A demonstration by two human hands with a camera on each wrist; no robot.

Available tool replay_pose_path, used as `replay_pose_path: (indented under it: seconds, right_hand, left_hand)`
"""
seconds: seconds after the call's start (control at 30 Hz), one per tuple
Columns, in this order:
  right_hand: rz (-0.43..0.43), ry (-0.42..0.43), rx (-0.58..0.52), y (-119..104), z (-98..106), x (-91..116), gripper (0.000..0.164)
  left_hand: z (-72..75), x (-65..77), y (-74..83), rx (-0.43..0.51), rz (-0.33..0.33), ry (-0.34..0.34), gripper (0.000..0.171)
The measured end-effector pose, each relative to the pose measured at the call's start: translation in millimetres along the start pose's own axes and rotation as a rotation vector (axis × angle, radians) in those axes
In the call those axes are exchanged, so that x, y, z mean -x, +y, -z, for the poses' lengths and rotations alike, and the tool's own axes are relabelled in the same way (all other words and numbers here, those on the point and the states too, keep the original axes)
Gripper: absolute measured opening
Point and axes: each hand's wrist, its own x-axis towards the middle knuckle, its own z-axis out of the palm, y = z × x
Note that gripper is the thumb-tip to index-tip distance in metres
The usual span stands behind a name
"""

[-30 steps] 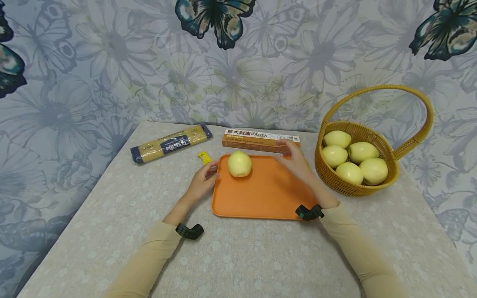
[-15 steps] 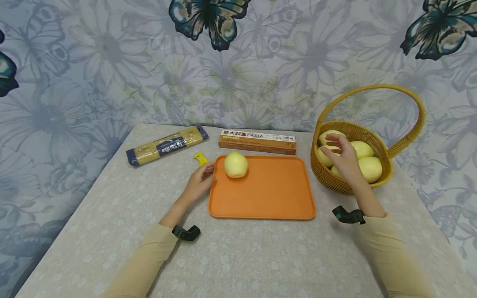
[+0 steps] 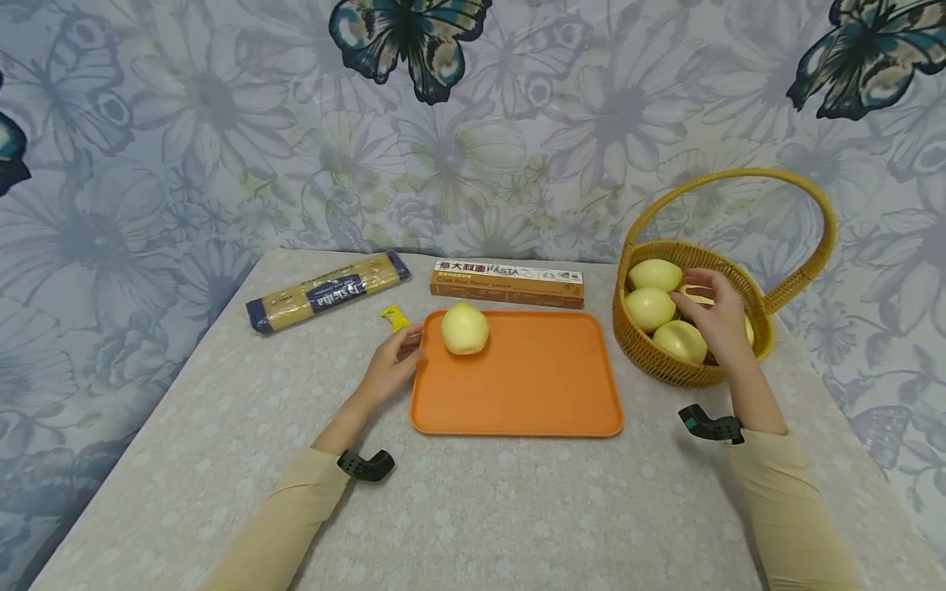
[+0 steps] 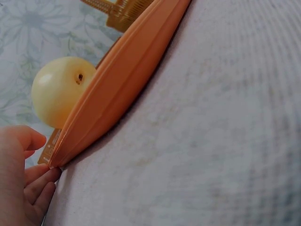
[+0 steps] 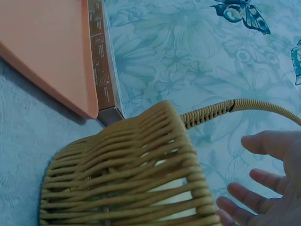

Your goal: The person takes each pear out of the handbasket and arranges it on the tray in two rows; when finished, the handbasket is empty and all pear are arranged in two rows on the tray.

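Observation:
My left hand (image 3: 392, 365) rests at the left edge of an orange tray (image 3: 528, 386); in the left wrist view its fingertips touch the rim, while the thumb stands off. One pale yellow-green apple (image 3: 465, 329) sits in the tray's far left corner. On the right, a wicker basket (image 3: 652, 362) holds several similar apples. My right hand (image 3: 718, 316) is over the basket, with the thumb and fingers spread around an apple partly hidden behind them. The right wrist view shows the fingers (image 5: 265, 180) apart beyond the basket's rim, no fruit visible between them.
Behind the tray lies a pasta box (image 3: 507, 285). A blue-ended pasta packet (image 3: 328, 291) lies at the back left. A small yellow object (image 3: 395, 318) is close to my left hand. The basket's tall handle (image 3: 801, 275) arches up at the right, before a patterned backdrop.
My right hand has moved right from above the tray to the basket, then slightly farther right among the apples. The left hand stays at the tray's edge. The view has shifted slightly.

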Motion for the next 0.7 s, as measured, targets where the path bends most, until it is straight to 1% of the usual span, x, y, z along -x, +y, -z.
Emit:
replay_pose_path:
  seconds: [0.17, 0.3, 0.4, 0.43, 0.5, 0.57, 0.7]
  right_hand:
    - [-0.008, -0.058, 0.064, 6, 2, -2, 0.056]
    - [0.000, -0.092, 0.077, 7, 4, -1, 0.058]
    - [-0.027, -0.143, 0.082, 7, 6, 0, 0.060]
    - [-0.041, -0.167, 0.083, 8, 7, 0, 0.061]
    - [-0.075, -0.218, 0.081, 8, 8, 1, 0.065]
    - [-0.104, -0.274, 0.082, 9, 10, 1, 0.069]
    - [-0.136, -0.374, 0.097, 10, 12, 0, 0.077]
  left_hand:
    - [0.8, 1.8, 4.4, -0.023, -0.003, -0.004, 0.046]
    - [2.9, 7.6, 22.5, 0.004, -0.007, -0.014, 0.046]
    - [4.3, 11.2, 33.9, 0.023, -0.008, -0.019, 0.047]
    - [4.3, 11.5, 34.4, 0.025, -0.009, -0.017, 0.046]
    - [3.5, 9.8, 30.4, 0.026, -0.003, -0.015, 0.046]
    - [2.1, 7.3, 23.1, 0.016, 0.001, -0.010, 0.046]
    - [-0.5, 2.0, 7.2, -0.003, 0.008, -0.005, 0.046]
